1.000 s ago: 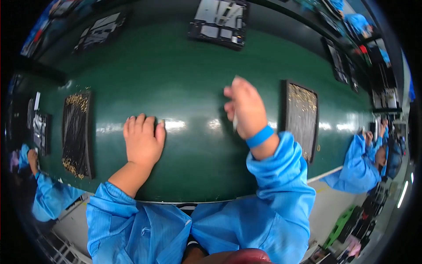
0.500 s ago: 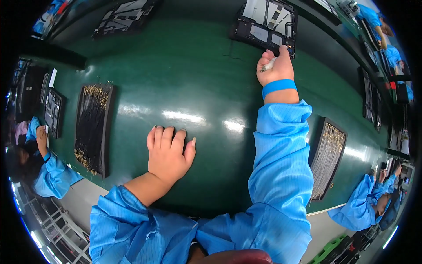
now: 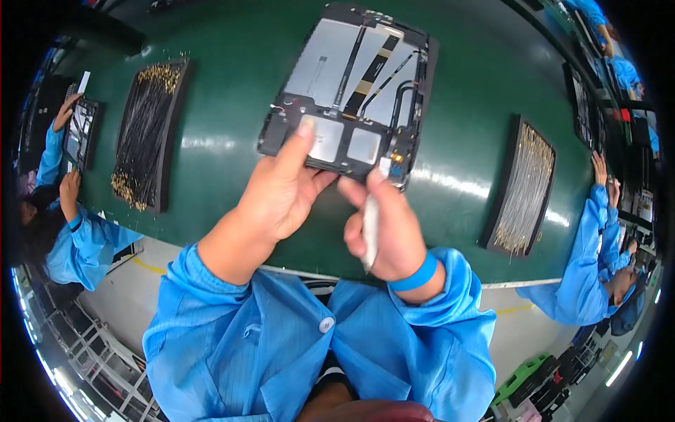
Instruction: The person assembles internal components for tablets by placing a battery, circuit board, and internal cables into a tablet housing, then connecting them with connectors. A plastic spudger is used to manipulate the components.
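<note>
An opened tablet (image 3: 330, 67) with large silver panels, black ribbon cables and a small circuit board lies tilted in front of me, its lower edge toward me. My left hand (image 3: 281, 190) grips the lower left corner, thumb on top beside a silver plate and fingers underneath. My right hand (image 3: 394, 228) holds the lower right edge near the board, with its thumb and forefinger at the rim. Tucked against that palm is a slim white stick-like tool (image 3: 370, 232); its exact kind cannot be made out. A blue band (image 3: 416, 273) circles my right wrist.
A dark tray (image 3: 163, 141) of black cables with gold ends sits left on the green table (image 3: 232, 105). Another tray (image 3: 503, 204) holds grey cables on the right. Co-workers in blue (image 3: 67, 243) (image 3: 573, 271) handle similar devices on both sides.
The tablet has come from the far right to the middle, close to me. My left hand has risen from the table and taken its corner. My right hand has drawn back with it.
</note>
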The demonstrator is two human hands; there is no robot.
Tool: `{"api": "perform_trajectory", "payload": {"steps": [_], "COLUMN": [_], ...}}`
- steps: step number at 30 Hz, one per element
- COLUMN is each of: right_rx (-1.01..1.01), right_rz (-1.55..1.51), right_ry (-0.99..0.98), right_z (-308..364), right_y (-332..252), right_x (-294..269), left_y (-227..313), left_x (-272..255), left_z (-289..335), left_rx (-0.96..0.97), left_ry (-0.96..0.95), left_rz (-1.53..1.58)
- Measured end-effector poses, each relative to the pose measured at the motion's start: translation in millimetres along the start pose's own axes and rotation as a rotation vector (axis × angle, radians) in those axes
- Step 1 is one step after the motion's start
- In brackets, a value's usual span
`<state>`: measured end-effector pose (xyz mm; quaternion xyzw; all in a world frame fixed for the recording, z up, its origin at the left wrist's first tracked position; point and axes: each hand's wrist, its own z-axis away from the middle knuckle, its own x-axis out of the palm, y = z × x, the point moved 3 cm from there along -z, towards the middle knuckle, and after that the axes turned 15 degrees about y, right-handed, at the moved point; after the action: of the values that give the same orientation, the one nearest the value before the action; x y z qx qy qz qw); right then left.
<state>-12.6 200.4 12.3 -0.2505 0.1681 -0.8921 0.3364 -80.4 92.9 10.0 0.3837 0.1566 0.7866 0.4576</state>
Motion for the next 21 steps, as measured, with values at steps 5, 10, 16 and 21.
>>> {"api": "perform_trajectory", "payload": {"steps": [5,10,16,21], "right_rx": [-0.025,0.059,0.206,0.227], "right_rz": [0.598,0.900,0.903,0.821], "right_ry": [-0.318,-0.551,-0.629,-0.583], "right_z": [24.1,24.5,16.1,13.0], "right_y": [53.9,70.7,65.9,57.3], "right_x": [-23.9,-22.9,-19.9,-23.4], "left_y": [7.7,35.2,76.9,167.7], "left_x": [-32.8,-25.9,-36.7,-142.7], "left_z": [7.1,-22.5,-31.5,-57.0], "left_rx": [-0.067,0.192,1.195,1.194], "left_ry": [-0.165,-0.079,0.412,1.003], "left_rz": [-0.147,-0.777,-1.406,-1.732]}}
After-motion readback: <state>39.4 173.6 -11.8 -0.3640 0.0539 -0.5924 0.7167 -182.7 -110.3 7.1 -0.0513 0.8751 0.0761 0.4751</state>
